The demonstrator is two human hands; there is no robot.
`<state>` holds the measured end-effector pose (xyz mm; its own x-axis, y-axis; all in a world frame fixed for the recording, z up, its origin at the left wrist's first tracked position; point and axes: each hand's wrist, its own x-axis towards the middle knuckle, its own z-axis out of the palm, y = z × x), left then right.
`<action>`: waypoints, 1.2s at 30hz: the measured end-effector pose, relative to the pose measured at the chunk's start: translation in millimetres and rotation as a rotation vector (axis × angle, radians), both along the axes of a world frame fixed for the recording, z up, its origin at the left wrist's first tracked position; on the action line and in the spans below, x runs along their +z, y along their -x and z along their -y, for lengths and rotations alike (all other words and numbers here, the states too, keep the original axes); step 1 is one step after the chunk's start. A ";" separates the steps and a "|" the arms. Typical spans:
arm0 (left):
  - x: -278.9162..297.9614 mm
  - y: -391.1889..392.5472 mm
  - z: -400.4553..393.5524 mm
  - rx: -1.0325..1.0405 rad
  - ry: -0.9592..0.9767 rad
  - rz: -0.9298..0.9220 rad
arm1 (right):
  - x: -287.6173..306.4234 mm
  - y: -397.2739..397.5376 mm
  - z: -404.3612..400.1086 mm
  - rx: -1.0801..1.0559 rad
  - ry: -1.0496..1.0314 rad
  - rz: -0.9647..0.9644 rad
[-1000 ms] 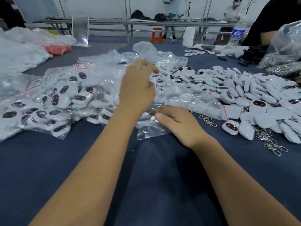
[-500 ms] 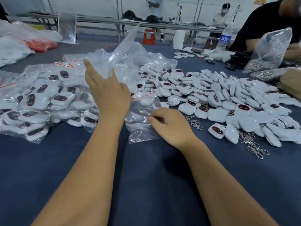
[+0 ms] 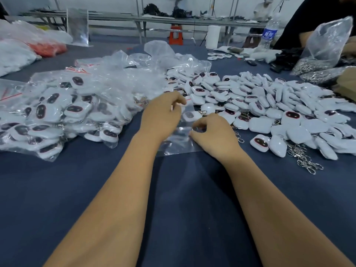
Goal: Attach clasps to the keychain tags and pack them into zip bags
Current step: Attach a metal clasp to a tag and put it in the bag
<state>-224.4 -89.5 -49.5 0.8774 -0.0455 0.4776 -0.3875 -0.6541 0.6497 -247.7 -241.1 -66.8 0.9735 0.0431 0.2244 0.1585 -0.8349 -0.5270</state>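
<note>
Two bare hands at centre of dark blue table cloth [image 3: 173, 199], both on one small clear zip bag [image 3: 178, 140] lying flat on the cloth between them; left hand [image 3: 160, 116] knuckles up at bag's far left edge, fingers curled down over the plastic, thumb and forefinger apparently pinching its upper rim, though blur hides the exact contact; right hand [image 3: 213, 133] at bag's right edge, thumb and forefinger curled together and nipping the plastic, remaining fingers folded loosely; whether a clasp sits inside that pinch, cannot tell. One white keychain tag [image 3: 189, 115] with dark oval face just beyond the bag, between the two hands, a metal clasp [image 3: 203, 112] at its far end. Heap of loose white tags [image 3: 269, 105] spread across the right half of the table, many face up, some face down; loose clasps [image 3: 304, 158] in a tangle at the heap's near right edge. Pile of filled zip bags [image 3: 57, 116] on the left, tags visible through the plastic, red seal strips on some; crumpled empty bags [image 3: 146, 62] behind it. Far right: large clear sack [image 3: 325, 45] over a mass of metal hardware, partly held by another person's arm; water bottle [image 3: 270, 29] with blue label upright behind; white roll [image 3: 212, 36] standing beyond the table; orange stool [image 3: 175, 34] on the floor beside it.
</note>
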 end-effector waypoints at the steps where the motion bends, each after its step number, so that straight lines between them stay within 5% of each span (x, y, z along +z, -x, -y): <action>1: -7.1 -3.1 0.3 -0.008 -0.076 -0.063 | 2.4 1.5 0.7 -0.008 -0.001 0.003; 4: -17.3 -11.0 -6.8 0.125 -0.216 -0.149 | 7.1 3.9 4.7 -0.063 0.032 0.041; 8: -10.8 -13.0 -12.9 0.223 0.071 -0.166 | 8.3 0.2 10.0 -0.113 0.137 0.221; 14: -7.2 -10.6 -16.6 0.076 0.327 -0.300 | 4.5 -2.5 10.5 -0.133 0.159 0.315; 16: -7.9 -8.4 -12.3 0.167 0.404 -0.194 | 4.2 -0.2 8.8 -0.141 0.133 0.367; 18: -2.1 -2.9 -3.0 0.296 0.473 0.031 | 6.9 4.4 3.8 -0.095 -0.061 0.357; 20: 5.5 5.7 9.8 0.264 0.512 0.221 | 12.5 10.1 -4.9 -0.007 -0.504 0.205; 22: 6.7 11.9 24.7 0.137 0.499 0.255 | 15.9 12.2 -12.2 0.099 -0.929 0.043; 24: 1.3 15.2 39.5 0.007 0.460 0.151 | 14.9 9.2 -12.3 0.133 -1.140 -0.008; 30: -15.0 7.5 50.7 -0.026 0.301 -0.025 | 10.1 -2.3 2.6 -0.027 -1.079 0.038; 36: -16.8 10.3 52.2 0.055 0.442 -0.113 | 8.3 -3.2 3.1 -0.018 -1.029 0.031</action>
